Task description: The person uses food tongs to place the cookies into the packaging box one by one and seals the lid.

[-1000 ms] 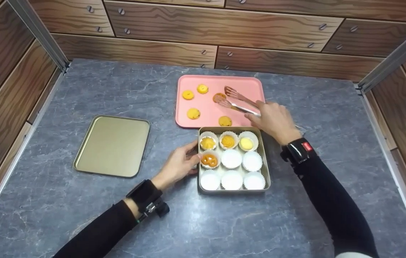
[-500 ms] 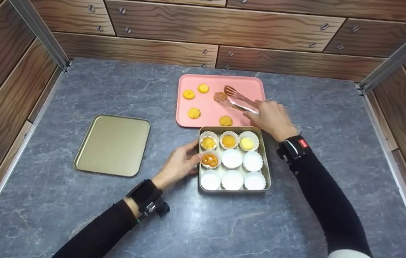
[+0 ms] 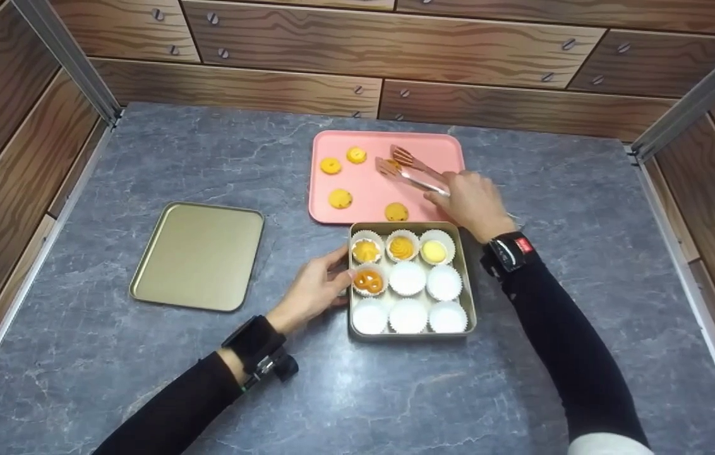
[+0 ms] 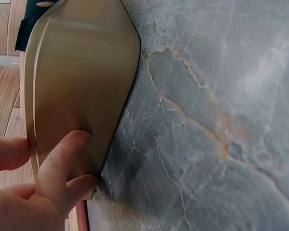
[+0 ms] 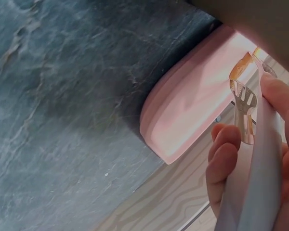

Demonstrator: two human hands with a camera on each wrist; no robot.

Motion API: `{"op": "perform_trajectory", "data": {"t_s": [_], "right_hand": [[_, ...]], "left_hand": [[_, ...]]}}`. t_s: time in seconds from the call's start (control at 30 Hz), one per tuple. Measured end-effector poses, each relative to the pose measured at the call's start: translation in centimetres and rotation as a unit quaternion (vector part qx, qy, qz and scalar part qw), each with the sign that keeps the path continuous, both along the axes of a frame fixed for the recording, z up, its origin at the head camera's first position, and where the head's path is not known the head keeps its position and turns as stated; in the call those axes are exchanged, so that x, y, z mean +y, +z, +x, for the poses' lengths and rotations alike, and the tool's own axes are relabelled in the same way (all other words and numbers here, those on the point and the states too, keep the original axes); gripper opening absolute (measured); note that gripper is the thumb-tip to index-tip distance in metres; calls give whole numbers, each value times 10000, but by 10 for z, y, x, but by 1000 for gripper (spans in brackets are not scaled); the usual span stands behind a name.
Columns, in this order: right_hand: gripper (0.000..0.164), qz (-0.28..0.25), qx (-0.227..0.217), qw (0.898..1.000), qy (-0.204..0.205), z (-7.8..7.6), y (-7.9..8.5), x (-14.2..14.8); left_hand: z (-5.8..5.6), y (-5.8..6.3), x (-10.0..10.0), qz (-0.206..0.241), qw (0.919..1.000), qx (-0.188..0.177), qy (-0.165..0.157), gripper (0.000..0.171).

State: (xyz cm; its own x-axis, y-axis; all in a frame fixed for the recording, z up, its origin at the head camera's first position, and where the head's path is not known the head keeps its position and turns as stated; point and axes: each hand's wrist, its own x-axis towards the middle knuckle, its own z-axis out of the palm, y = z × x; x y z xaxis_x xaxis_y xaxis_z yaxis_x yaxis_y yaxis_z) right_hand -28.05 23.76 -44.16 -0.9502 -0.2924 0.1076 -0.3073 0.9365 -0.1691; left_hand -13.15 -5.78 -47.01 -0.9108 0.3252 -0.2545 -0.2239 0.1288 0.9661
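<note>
My right hand [image 3: 472,202] holds metal tongs [image 3: 417,179] with slotted heads over the pink tray [image 3: 367,212]. A brown-orange cookie [image 5: 241,66] lies at the tong heads, partly hidden by them; whether it is lifted I cannot tell. My left hand [image 3: 314,291] grips the left side of a gold cookie tin [image 3: 469,297]: thumb at the rim, fingers [image 4: 62,156] against the outer wall. White paper cups [image 3: 408,317] fill the tin in rows. The back row holds yellow cookies [image 3: 402,248]; the middle-left cup holds a glossy pretzel-shaped cookie [image 3: 369,281].
Other cookies [image 3: 340,198] lie spread on the pink tray, which touches or nearly touches the tin's back edge. A flat gold lid [image 3: 198,256] lies on the grey marbled table [image 3: 345,404] at left. Wood-patterned panels [image 3: 389,44] enclose the table.
The tongs have shifted slightly back and left, their heads closer together and now covering more of the cookie. My right forearm has moved leftward. My left hand and the tin stay put.
</note>
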Motion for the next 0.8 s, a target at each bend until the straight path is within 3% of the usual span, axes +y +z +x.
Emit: {"op": "perform_trajectory", "data": {"t_s": [0.6, 0.8], "right_hand": [[45, 1, -289, 9995, -132, -1, 0, 8], [41, 17, 5, 10000, -63, 2, -2, 13]], "left_hand": [[0, -1, -1, -121, 9998, 113, -58, 66], [0, -1, -1, -76, 9998, 166, -50, 65]]}}
